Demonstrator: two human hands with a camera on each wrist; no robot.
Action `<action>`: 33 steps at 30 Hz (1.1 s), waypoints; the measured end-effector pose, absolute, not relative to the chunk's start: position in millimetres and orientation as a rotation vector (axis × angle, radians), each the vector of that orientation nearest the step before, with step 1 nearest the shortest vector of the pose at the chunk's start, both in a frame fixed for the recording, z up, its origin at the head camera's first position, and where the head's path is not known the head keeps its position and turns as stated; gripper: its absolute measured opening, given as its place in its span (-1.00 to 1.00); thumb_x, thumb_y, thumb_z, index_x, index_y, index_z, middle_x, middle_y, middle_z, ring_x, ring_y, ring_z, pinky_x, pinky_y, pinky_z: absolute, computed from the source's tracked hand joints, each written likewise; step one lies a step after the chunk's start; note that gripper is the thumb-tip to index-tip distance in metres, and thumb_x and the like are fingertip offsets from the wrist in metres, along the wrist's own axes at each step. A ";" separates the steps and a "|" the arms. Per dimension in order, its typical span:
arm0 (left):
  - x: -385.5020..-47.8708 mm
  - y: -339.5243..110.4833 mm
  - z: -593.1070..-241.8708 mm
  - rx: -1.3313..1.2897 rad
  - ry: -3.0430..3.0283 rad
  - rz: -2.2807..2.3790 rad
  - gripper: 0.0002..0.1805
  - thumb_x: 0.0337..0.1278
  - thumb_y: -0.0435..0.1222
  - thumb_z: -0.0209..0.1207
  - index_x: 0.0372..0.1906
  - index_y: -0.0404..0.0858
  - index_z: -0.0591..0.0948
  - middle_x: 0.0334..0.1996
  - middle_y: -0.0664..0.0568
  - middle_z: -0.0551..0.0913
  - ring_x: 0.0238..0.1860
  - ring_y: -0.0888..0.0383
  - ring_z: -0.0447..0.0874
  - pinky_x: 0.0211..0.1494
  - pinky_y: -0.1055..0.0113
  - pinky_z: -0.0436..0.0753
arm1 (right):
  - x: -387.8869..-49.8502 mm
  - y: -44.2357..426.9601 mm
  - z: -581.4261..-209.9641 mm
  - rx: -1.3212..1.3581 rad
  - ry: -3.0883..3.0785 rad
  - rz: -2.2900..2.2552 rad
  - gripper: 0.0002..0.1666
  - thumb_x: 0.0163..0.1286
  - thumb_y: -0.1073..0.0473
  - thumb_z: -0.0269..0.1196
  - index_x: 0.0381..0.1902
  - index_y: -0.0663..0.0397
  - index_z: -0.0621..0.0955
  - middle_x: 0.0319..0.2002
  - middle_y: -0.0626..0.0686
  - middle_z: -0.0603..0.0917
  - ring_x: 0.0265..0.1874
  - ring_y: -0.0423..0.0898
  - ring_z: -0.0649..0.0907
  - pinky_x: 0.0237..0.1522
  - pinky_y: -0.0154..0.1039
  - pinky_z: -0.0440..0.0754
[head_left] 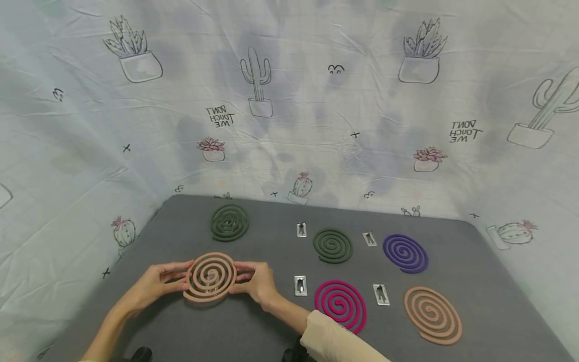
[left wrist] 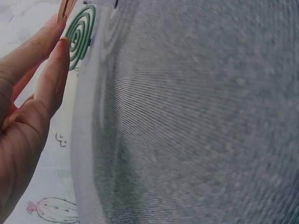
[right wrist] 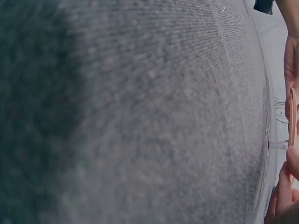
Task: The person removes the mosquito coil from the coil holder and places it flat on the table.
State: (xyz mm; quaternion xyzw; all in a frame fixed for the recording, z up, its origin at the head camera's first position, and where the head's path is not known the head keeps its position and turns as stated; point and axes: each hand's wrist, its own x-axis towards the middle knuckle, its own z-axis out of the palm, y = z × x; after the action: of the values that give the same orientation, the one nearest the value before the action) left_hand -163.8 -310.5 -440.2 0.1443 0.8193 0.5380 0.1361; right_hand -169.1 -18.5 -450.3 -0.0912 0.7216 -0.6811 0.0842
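Note:
A peach-orange mosquito coil (head_left: 202, 296) is held level just above the grey table by both hands. My left hand (head_left: 159, 282) pinches its left rim between thumb and fingers, and my right hand (head_left: 259, 282) pinches the right rim. Through the coil's gaps a small metal stand shows, and in the right wrist view a pale upright piece (right wrist: 279, 145) reaches up to the coil (right wrist: 292, 116). Whether coil and stand are joined I cannot tell. Beyond the hands lies a dark green coil (head_left: 229, 236), also seen in the left wrist view as a green spiral (left wrist: 80, 37).
To the right lie a green coil (head_left: 332, 260), a purple coil (head_left: 409, 270), a magenta coil (head_left: 319, 296) and another peach coil (head_left: 409, 306). Several metal stands (head_left: 296, 291) sit among them. A printed cloth (head_left: 289, 151) hangs behind the grey table (head_left: 267, 226).

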 end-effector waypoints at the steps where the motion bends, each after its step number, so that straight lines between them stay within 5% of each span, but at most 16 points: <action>1: -163.4 -309.3 -438.8 0.415 2.380 1.559 -0.35 0.45 -0.44 0.37 0.41 -0.78 0.41 0.39 -0.74 0.42 0.10 0.71 0.60 0.08 0.56 0.76 | -169.5 -17.3 -449.9 -0.279 2.147 -2.031 -0.34 -0.02 0.72 0.58 0.11 0.43 0.78 0.00 0.31 0.86 -0.16 0.19 0.90 -0.20 -0.30 0.89; 15: -159.7 -287.7 -422.8 0.363 2.378 1.584 -0.31 0.41 -0.40 0.42 0.43 -0.74 0.43 0.36 -0.69 0.50 0.03 0.62 0.69 0.02 0.42 0.84 | -166.6 10.1 -437.5 -0.304 2.148 -1.983 -0.37 0.07 0.64 0.58 0.15 0.39 0.77 0.11 0.29 0.83 -0.08 0.07 0.87 -0.10 -0.32 0.87; 33: -152.4 -270.4 -422.4 0.431 2.319 1.630 -0.36 0.42 -0.40 0.41 0.40 -0.72 0.48 0.45 -0.71 0.38 0.08 0.61 0.69 0.04 0.43 0.83 | -154.6 33.4 -428.7 -0.359 2.120 -1.964 -0.37 0.12 0.62 0.56 0.20 0.45 0.71 0.17 0.35 0.78 -0.04 0.05 0.83 0.00 -0.33 0.86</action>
State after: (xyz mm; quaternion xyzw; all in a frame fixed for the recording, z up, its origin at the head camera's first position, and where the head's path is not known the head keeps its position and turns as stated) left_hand -152.4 -270.4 -422.4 0.1489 0.8012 0.5632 0.1370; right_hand -154.6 33.4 -428.7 -0.1224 0.7232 -0.6700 0.1142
